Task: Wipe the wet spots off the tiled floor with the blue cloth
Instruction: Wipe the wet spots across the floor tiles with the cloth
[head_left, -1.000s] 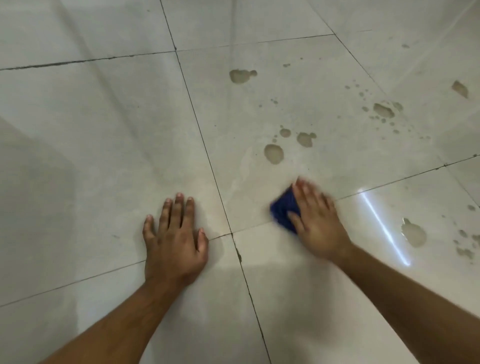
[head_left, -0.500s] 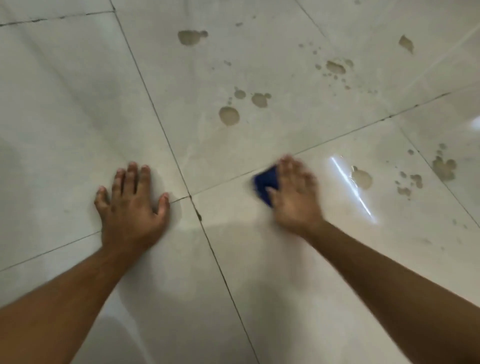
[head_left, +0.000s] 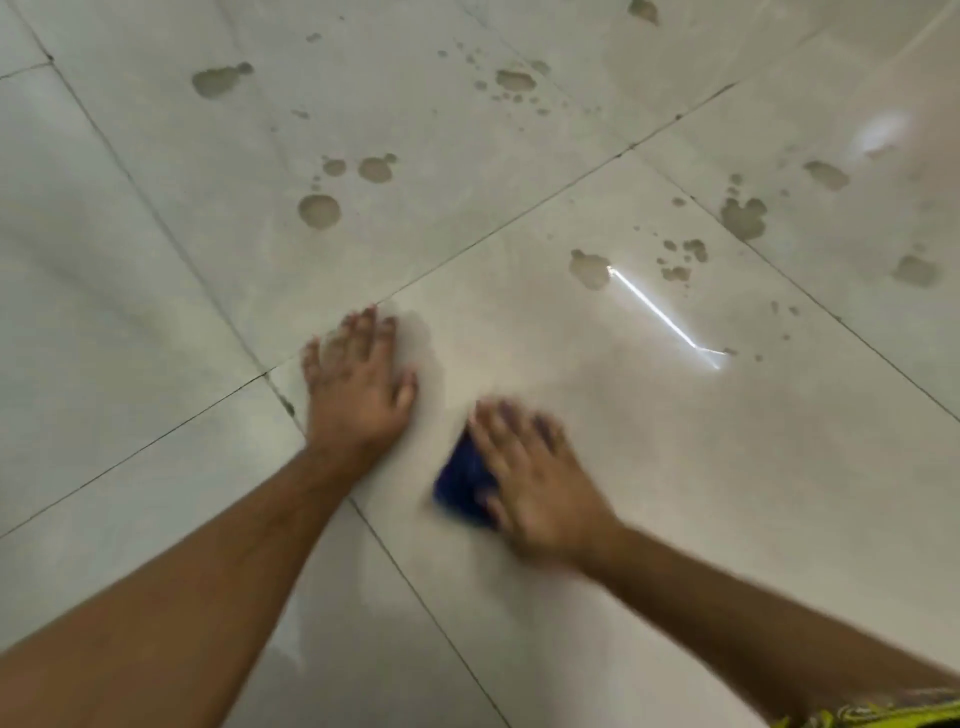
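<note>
The blue cloth (head_left: 464, 483) lay on the tiled floor (head_left: 675, 467), pressed flat under the right hand (head_left: 540, 483), whose fingers (head_left: 498, 426) were straight. Just to its left, the left hand (head_left: 358, 384) rested on the floor with fingers spread open. Many wet spots (head_left: 319, 211) stayed farther away, toward the far right.

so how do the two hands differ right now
The left hand lies bare and flat on the floor; the right hand presses on the blue cloth. The left is fairly sharp, the right blurred by motion. The left sits farther from the camera than the right. Both have straight, spread fingers, palm down.
</note>
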